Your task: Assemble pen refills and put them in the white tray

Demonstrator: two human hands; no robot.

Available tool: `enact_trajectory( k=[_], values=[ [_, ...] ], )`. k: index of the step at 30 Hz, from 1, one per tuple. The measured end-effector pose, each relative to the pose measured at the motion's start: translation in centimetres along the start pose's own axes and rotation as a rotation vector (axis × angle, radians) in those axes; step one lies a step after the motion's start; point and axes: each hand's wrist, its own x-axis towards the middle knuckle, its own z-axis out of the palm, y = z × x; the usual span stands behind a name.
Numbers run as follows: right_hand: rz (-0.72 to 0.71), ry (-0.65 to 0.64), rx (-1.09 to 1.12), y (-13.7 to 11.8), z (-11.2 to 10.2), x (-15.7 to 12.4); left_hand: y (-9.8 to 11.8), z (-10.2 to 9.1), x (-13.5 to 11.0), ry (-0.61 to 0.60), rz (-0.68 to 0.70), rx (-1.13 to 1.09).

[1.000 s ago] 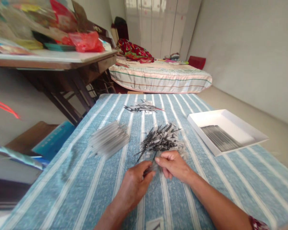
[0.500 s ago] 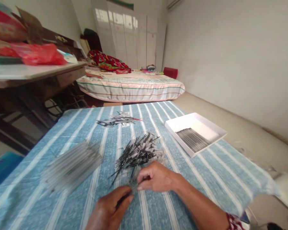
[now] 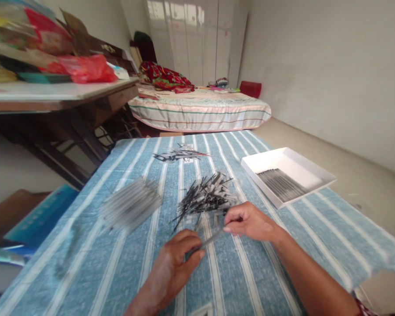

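Note:
Between my two hands stretches a thin grey stick-like piece [image 3: 213, 237], slightly blurred. My left hand [image 3: 174, 261] pinches its near end between thumb and fingers. At the far end, the thumb and fingers of my right hand [image 3: 250, 221] close on it. Just beyond my hands lies a loose heap of black, grey and whitish thin pieces [image 3: 209, 195]. Left of the heap, long translucent grey sticks [image 3: 131, 204] lie side by side. A white open box [image 3: 317, 169] on the right holds a row of dark thin sticks [image 3: 281, 184].
A smaller pile of dark thin pieces [image 3: 181, 154] lies near the far edge of the blue striped tablecloth [image 3: 82, 228]. A side table [image 3: 69, 90] with a red plastic bag [image 3: 90, 69] stands at the left. Behind are a bed [image 3: 200, 107] and a white wardrobe [image 3: 197, 44].
My hands have drawn apart, so the grey stick between them now shows more fully. The whole view has shifted, with the table's things now appearing further right and higher.

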Motion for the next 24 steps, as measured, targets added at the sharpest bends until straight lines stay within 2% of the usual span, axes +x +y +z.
enact_trajectory(
  k=[3, 7, 10, 13, 16, 18, 19, 24],
  values=[
    [-0.05, 0.013, 0.03, -1.1, 0.5, 0.6, 0.0, 0.1, -0.2, 0.009, -0.02, -0.012],
    [-0.051, 0.182, -0.021, -1.1, 0.1, 0.8, -0.3, 0.1, -0.2, 0.108, -0.214, -0.255],
    [-0.01, 0.221, -0.439, -0.1, -0.1, 0.4, -0.3, -0.2, -0.2, 0.184, -0.348, -0.525],
    [0.076, 0.146, -0.927, 0.7, 0.4, 0.0, -0.1, -0.6, -0.3, 0.262, -0.381, -0.704],
    [0.129, 0.054, -1.075, 0.9, 0.9, -0.2, 0.1, -0.7, -0.4, 0.29, -0.381, -0.834],
    [0.116, 0.066, -0.978, 0.7, 1.2, -0.3, 0.1, -0.7, -0.4, 0.301, -0.379, -0.918],
    [0.102, 0.083, -0.854, 0.6, 1.3, -0.3, 0.0, -0.7, -0.4, 0.313, -0.378, -0.96],
    [0.027, 0.051, 0.152, 0.0, 3.1, -0.8, -0.1, -0.6, -0.4, 0.397, -0.39, -1.123]
  ],
)
